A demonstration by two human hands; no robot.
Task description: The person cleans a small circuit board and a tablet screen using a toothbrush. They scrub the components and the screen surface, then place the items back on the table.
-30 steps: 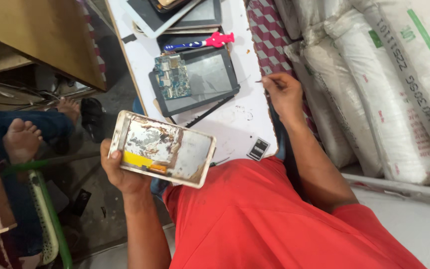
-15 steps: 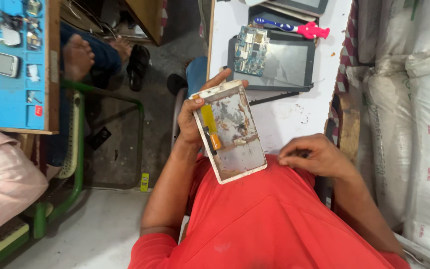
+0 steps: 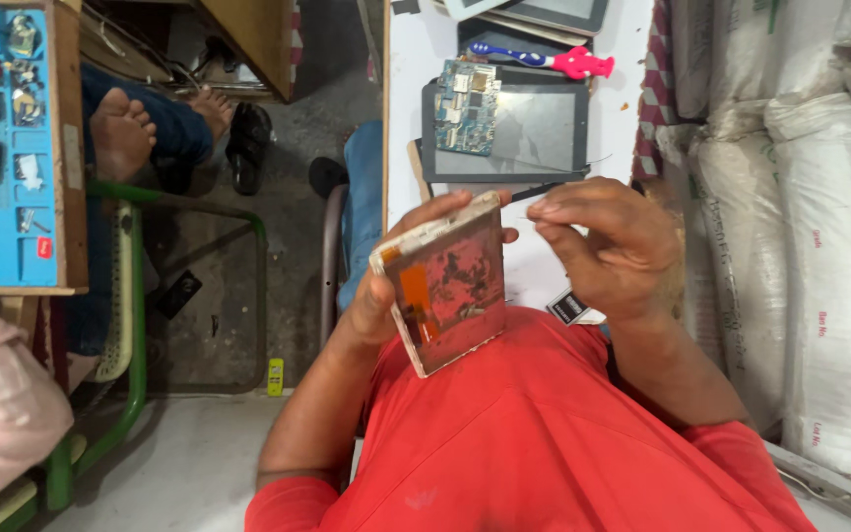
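Note:
My left hand [image 3: 378,300] grips a detached tablet screen panel [image 3: 448,281] by its edge and holds it tilted in front of my red shirt. The panel's back is reddish metal with an orange flex strip. My right hand [image 3: 611,244] is close to the panel's upper right corner, with its fingers pinched on a thin pin-like tool [image 3: 542,221] whose tip points at the panel. Just beyond my hands, an opened tablet [image 3: 519,133] with a blue-green circuit board [image 3: 467,106] on it lies on the white table [image 3: 411,59].
A blue and pink toothbrush [image 3: 544,59] and more tablets [image 3: 549,14] lie farther back on the table. White sacks [image 3: 800,246] are stacked at the right. At the left, another person's bare feet [image 3: 125,128] rest beside a green-framed bench [image 3: 135,296] and a blue-topped workbench [image 3: 7,148] with small parts.
My left hand has raised the panel and turned it more edge-on. My right hand has come up from my lap to the panel's top corner. The view has shifted.

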